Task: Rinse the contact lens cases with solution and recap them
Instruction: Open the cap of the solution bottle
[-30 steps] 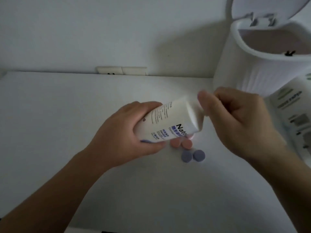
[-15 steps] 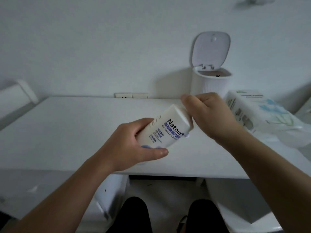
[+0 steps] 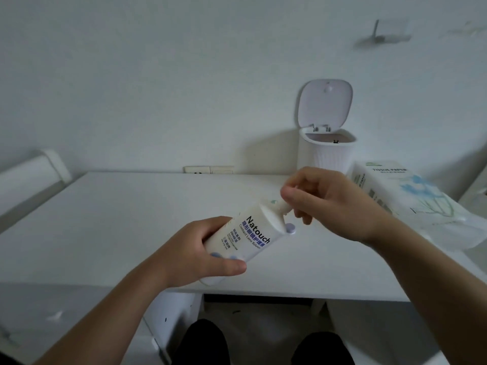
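Note:
My left hand (image 3: 200,255) grips the lower body of a white contact lens solution bottle (image 3: 250,235), which is tilted with its top pointing up and to the right above the white table (image 3: 118,219). My right hand (image 3: 329,204) pinches the bottle's white cap (image 3: 283,206) at the top end. One purple lens case cap (image 3: 290,228) peeks out on the table just behind the bottle's shoulder. The rest of the lens cases are hidden behind the bottle and my hands.
A small white bin (image 3: 326,151) with its lid flipped up stands at the back right against the wall. A tissue paper pack (image 3: 400,191) lies right of it, partly in a plastic bag. Wall sockets (image 3: 208,169) sit behind the table. My knees show below the front edge.
My head has lifted and pulled back, so the table and room look wider. The pink and purple cases seen a second ago are now mostly hidden. Both hands keep hold of the bottle and cap.

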The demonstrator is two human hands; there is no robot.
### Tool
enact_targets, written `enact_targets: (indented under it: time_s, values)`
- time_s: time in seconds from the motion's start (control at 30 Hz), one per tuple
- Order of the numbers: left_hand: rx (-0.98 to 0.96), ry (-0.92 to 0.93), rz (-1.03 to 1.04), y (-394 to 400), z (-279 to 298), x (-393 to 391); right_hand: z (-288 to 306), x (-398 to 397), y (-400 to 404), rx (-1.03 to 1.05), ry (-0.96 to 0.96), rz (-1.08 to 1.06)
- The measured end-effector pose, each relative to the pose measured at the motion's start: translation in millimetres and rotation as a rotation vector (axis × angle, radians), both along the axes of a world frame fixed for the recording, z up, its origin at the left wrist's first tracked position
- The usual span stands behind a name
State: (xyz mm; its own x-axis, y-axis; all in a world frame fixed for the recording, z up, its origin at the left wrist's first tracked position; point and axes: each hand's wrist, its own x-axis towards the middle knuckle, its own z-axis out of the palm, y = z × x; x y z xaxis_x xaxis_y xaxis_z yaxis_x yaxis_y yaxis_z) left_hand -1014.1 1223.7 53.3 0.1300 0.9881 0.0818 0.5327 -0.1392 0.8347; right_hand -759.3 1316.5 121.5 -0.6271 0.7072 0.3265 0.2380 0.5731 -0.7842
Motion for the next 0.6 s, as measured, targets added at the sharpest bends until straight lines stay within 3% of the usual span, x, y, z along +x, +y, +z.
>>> enact_targets:
  time_s: [0.13, 0.3, 0.43, 0.5, 0.6]
  values:
    - [0.004, 0.013, 0.028, 17, -7, -5, -9, -14, 20, 0.071, -0.047, -0.108]
    - [0.01, -0.002, 0.048, 43, -16, -16, -7, -12, 51, -0.004, -0.158, 0.067]
    - [0.009, 0.005, 0.043, 63, -22, -22, -16, -29, 66, -0.008, -0.001, -0.074]
    - [0.007, 0.011, 0.037, 72, -24, -25, -21, -33, 73, 0.019, -0.023, -0.118]
    - [0.0, 0.008, 0.036, 81, -28, -27, -20, -28, 83, -0.042, -0.058, -0.018]
